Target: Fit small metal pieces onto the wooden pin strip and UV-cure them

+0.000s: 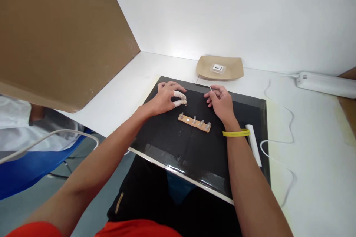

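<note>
My left hand hovers over the black mat, with white covers on its thumb and index finger. Those two fingertips pinch a tiny shiny piece, too small to name. My right hand has its fingers curled round a thin white stick, whose tip shows above the index finger. Between and below both hands lies a narrow tan strip bearing several small clear pegs and a white dot. Neither hand touches this strip.
At the back, a cardboard tray contains a small clear case with a label. A white flat bar lies by my right forearm. A power strip and a loose white cable are on the right. A cardboard panel stands left.
</note>
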`<state>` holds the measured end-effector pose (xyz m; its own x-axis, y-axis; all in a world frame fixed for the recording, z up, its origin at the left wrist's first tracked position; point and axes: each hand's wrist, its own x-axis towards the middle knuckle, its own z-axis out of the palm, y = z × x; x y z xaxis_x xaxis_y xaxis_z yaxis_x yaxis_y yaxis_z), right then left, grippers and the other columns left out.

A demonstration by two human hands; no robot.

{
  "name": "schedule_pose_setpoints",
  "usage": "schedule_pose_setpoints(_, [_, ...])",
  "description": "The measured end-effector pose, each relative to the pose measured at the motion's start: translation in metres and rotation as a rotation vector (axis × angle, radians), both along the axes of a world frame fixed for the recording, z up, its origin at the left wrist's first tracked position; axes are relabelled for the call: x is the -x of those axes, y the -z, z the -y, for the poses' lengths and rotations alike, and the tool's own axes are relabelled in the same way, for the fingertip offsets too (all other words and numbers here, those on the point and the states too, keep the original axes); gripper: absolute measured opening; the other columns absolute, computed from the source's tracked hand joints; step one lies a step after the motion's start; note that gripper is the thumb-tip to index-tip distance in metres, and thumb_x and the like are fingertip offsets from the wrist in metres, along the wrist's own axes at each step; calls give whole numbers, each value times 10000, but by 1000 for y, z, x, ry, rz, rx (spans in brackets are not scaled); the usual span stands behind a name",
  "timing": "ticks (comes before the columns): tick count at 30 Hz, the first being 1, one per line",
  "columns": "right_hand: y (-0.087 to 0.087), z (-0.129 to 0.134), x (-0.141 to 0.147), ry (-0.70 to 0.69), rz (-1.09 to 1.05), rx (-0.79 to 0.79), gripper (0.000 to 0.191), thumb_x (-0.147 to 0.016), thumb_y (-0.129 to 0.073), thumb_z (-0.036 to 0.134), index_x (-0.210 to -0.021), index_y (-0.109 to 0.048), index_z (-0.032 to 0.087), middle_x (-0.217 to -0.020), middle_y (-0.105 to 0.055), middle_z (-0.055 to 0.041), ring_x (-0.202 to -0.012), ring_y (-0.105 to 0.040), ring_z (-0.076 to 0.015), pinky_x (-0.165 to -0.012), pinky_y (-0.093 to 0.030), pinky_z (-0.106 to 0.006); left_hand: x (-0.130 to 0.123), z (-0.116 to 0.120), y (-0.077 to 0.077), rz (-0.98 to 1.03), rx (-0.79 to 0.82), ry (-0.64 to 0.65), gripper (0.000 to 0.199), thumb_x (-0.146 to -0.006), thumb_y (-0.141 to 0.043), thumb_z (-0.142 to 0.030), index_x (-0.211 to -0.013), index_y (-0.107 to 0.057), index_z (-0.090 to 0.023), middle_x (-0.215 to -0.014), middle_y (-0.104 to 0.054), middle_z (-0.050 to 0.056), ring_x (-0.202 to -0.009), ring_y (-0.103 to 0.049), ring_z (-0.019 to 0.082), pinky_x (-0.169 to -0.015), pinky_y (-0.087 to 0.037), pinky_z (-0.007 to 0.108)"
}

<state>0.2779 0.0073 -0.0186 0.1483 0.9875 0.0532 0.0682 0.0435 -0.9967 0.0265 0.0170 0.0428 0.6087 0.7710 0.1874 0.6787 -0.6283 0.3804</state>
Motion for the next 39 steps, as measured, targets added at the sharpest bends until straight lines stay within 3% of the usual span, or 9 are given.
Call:
schedule_pose_setpoints(21, [-1,1,0,-6,11,1,372,-868,-661,457,-1135,-570,215,-822,-738,-2,-598,-578,-112,-490,-490,-229,-4,5,12,38,-35,6,35,-933,-814,-309,-948,-826,-280,-1280,-774,25,-1368,-577,290,-1127,-249,517])
schedule_pose_setpoints(31, [-2,1,1,-5,20,3,375,-876,-653,447,-1152,-576,206,-836,-750,-9,-604,-588,-112,-489,-495,-228,-9,7,7,52,-25,-38,131,-883,-862,-338,-868,-775,-242,-1332,-747,33,-1390,-556,292,-1149,-252,509])
schedule_pose_setpoints(35, [-1,1,0,-10,26,4,379,-877,-648,454,-1158,-579,208,-844,-751,-9,-618,-599,-114,-497,-502,-229,-9,10,4,47,11,-72,217,-859,-879,-387,-903,-733,-232,-1417,-701,49,-1424,-525,308,-1179,-255,514])
schedule_pose_setpoints(39, [-2,1,0,-12,25,6,376,-881,-647,447,-1162,-577,207,-849,-752,-12,-618,-598,-113,-499,-500,-229,-6,13,1,61,19,-111,380,-837,-897,-412,-1119,-701,-249,-1498,-640,75,-1437,-504,309,-1195,-261,508])
